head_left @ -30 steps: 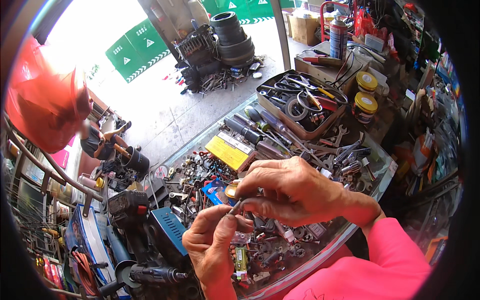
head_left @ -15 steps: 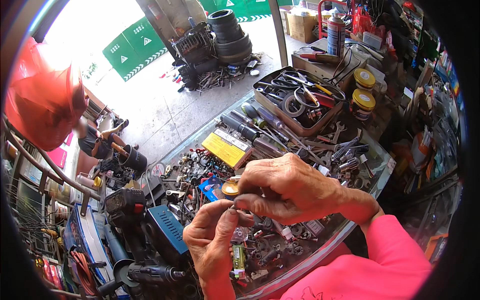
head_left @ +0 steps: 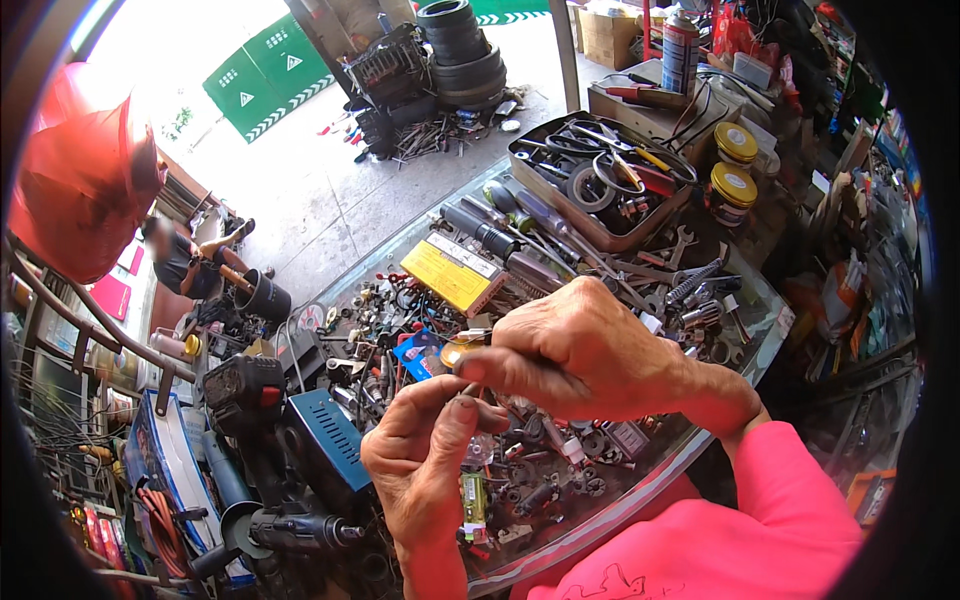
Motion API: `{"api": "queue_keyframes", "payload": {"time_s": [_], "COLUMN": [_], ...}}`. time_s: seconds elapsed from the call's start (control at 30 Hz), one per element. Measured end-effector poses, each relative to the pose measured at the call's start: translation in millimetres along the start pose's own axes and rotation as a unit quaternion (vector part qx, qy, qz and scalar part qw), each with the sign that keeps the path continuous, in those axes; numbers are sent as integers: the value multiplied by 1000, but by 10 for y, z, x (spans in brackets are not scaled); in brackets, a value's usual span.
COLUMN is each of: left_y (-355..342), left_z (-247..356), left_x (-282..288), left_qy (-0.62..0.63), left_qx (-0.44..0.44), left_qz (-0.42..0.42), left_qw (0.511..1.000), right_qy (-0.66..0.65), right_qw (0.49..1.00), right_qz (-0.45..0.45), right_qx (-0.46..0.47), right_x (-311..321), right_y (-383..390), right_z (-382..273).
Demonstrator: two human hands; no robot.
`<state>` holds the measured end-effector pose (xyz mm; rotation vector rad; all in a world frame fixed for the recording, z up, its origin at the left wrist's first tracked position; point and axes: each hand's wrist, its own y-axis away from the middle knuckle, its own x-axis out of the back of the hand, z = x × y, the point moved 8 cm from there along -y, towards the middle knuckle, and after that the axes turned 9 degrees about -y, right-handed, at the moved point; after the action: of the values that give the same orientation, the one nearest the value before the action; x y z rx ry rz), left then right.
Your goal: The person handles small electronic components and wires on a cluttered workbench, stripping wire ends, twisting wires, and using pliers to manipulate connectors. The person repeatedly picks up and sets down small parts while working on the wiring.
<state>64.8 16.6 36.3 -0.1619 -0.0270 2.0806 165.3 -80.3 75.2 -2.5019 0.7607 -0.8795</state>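
Between thumb and forefinger the left hand [head_left: 415,455] pinches a small grey piece [head_left: 471,389] above the cluttered tabletop [head_left: 612,505]. Its visible part slants — upper end rightward, toward the right hand [head_left: 590,350]; fingers hide its full length. The right hand's fingers curl — whether they grip it, I cannot tell.

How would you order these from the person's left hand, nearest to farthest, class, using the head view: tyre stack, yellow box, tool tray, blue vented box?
From the left hand:
1. Blue vented box: just to its left.
2. Yellow box: ahead, on the cluttered table.
3. Tool tray: farther ahead, to the right.
4. Tyre stack: beyond the table.
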Motion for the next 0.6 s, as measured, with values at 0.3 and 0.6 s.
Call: {"api": "queue_keyframes", "payload": {"time_s": [0.3,0.6], "left_y": [-13,-3], "left_z": [22,37], "left_x": [-15,40], "left_qy": [-27,-33], "left_qx": [-3,-11], "left_qz": [15,57], "left_qw": [1000,998], "right_qy": [-62,-111], "right_qw": [998,993], "right_qz": [5,-18], "right_qx": [13,-24], "right_x": [28,51], "right_y": [-2,-34], "right_z": [-58,-57]}}
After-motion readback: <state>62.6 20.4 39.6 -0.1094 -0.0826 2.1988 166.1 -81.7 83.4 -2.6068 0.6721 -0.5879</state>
